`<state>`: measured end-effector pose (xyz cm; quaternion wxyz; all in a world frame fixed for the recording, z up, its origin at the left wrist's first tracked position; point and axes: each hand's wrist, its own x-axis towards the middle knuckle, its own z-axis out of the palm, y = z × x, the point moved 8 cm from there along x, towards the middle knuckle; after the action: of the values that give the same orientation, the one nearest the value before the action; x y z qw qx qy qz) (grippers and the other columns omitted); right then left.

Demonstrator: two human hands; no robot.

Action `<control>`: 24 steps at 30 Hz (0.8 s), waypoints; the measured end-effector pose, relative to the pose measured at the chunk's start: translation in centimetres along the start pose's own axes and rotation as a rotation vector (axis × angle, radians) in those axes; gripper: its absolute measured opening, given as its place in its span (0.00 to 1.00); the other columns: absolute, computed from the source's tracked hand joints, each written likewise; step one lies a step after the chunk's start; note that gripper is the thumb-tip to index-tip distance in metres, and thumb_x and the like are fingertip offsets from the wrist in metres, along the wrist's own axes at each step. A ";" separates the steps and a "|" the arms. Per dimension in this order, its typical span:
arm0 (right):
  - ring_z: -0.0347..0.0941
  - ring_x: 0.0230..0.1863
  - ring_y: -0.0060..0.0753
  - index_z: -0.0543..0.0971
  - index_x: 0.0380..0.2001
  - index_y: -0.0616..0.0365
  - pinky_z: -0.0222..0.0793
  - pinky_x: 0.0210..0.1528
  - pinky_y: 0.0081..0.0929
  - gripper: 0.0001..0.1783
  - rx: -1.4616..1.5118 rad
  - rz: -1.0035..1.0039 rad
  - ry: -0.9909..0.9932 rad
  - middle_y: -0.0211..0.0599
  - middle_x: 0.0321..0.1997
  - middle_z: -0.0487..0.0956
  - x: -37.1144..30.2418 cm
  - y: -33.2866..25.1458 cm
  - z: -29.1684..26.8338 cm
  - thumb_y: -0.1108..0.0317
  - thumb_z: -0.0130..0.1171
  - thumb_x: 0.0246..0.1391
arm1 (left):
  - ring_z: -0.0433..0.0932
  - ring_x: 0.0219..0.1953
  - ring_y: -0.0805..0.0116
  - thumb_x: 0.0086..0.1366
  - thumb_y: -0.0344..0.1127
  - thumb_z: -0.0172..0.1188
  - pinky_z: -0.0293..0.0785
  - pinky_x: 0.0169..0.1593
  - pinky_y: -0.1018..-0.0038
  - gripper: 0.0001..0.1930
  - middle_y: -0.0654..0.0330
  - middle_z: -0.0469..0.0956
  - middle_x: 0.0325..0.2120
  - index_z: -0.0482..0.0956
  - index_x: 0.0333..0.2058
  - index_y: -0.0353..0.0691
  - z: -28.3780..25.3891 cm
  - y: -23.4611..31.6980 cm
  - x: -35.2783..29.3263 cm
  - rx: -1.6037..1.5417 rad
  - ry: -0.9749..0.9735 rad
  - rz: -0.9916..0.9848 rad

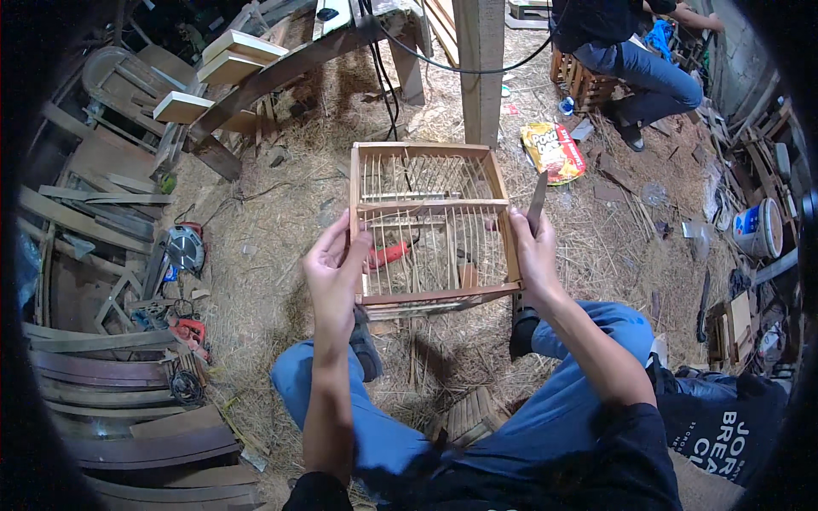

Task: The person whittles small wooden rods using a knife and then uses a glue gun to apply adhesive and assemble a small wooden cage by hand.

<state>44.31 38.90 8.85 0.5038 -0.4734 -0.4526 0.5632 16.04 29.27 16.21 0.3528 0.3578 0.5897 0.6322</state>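
In front of my knees hangs a small wooden cage [433, 204], a rectangular frame strung with thin bamboo-like bars. My left hand [334, 271] grips its left side, thumb on the frame and fingers round the edge. On the opposite side my right hand [535, 254] supports the frame and also holds a knife [538, 203], its blade pointing up and away from me. The knife's handle is hidden in the palm. Through the bars shows a red object [388, 254] on the floor, partly covered.
Straw-like shavings [264, 281] cover the floor. A circular saw [185, 247] and red power tool [189, 335] lie left beside stacked wood [128, 375]. A wooden post [480, 77] rises ahead, near a yellow-red packet [554, 152]. Another person [643, 72] sits far right; a white bucket [757, 228] stands nearer.
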 end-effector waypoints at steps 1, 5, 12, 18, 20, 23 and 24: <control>0.77 0.42 0.23 0.73 0.48 0.62 0.73 0.46 0.28 0.14 0.000 0.002 -0.001 0.35 0.38 0.80 -0.1 -0.2 0.1 0.60 0.51 0.72 | 0.82 0.40 0.77 0.68 0.28 0.65 0.79 0.40 0.80 0.27 0.52 0.83 0.47 0.70 0.62 0.24 0.1 -0.3 0.0 0.052 -0.020 -0.001; 0.74 0.39 0.20 0.74 0.47 0.60 0.71 0.43 0.27 0.15 -0.123 -0.060 0.104 0.32 0.37 0.78 0.0 -1.2 -1.0 0.57 0.52 0.73 | 0.82 0.44 0.76 0.66 0.28 0.67 0.78 0.43 0.82 0.29 0.52 0.83 0.47 0.69 0.63 0.23 0.5 -0.8 -0.1 -0.007 -0.039 -0.005; 0.74 0.40 0.20 0.75 0.46 0.60 0.71 0.44 0.27 0.15 -0.119 0.031 0.068 0.32 0.38 0.79 0.0 -1.7 -0.7 0.58 0.53 0.72 | 0.81 0.41 0.76 0.67 0.28 0.66 0.78 0.42 0.80 0.28 0.53 0.83 0.47 0.69 0.62 0.22 1.2 -1.1 -0.1 0.014 -0.055 -0.015; 0.76 0.41 0.22 0.75 0.45 0.60 0.71 0.46 0.26 0.13 -0.139 0.096 0.029 0.34 0.38 0.81 0.6 0.2 -0.7 0.60 0.52 0.72 | 0.82 0.41 0.74 0.67 0.28 0.66 0.78 0.43 0.80 0.32 0.52 0.82 0.47 0.65 0.66 0.24 1.2 -1.7 -0.2 0.040 -0.105 -0.055; 0.75 0.40 0.22 0.75 0.44 0.60 0.70 0.45 0.27 0.12 -0.117 0.090 0.019 0.34 0.38 0.81 0.5 0.2 -0.5 0.61 0.52 0.72 | 0.82 0.38 0.76 0.67 0.32 0.67 0.77 0.39 0.80 0.31 0.54 0.84 0.39 0.69 0.67 0.33 1.6 -0.5 -0.8 0.248 -0.108 0.011; 0.72 0.36 0.21 0.74 0.39 0.59 0.69 0.40 0.27 0.11 -0.272 0.020 0.034 0.35 0.35 0.81 0.6 -0.4 -0.8 0.61 0.53 0.71 | 0.81 0.32 0.78 0.67 0.38 0.68 0.75 0.36 0.76 0.28 0.55 0.84 0.32 0.75 0.64 0.41 2.4 0.7 -1.2 0.837 -0.174 0.062; 0.71 0.34 0.21 0.72 0.37 0.59 0.67 0.37 0.28 0.12 -0.315 -0.035 0.023 0.36 0.33 0.82 0.8 0.0 -0.8 0.61 0.53 0.71 | 0.81 0.27 0.75 0.68 0.40 0.65 0.74 0.34 0.71 0.22 0.53 0.86 0.31 0.80 0.59 0.42 1.8 -0.3 -1.2 0.861 -0.144 -0.039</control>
<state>45.07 39.73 8.68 0.4380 -0.5451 -0.5378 0.4709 18.16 29.15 15.97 0.2235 0.5045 0.7800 0.2953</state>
